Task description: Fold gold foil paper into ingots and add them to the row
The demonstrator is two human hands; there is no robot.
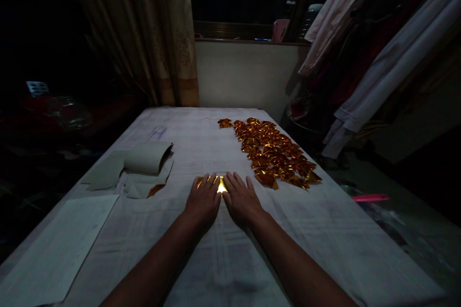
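Note:
A shiny gold foil paper point(221, 186) lies on the cloth-covered table point(201, 144), mostly hidden under my hands. My left hand point(204, 200) rests flat on its left part, fingers stretched forward. On its right part lies my right hand point(240, 197), also flat, with the thumbs close together over the bright middle. Off to the right sits a spread heap of folded gold foil pieces point(273, 151). Left of my hands are stacked paper sheets point(144, 158), pale on top and curled over, with a gold edge showing beneath.
A large white sheet point(61, 244) lies at the table's front left. A curtain point(158, 33) hangs behind. Clothes point(392, 57) hang along the right side. On the sill stands a pink mug point(280, 30). Something pink and long point(370, 197) is beyond the right edge.

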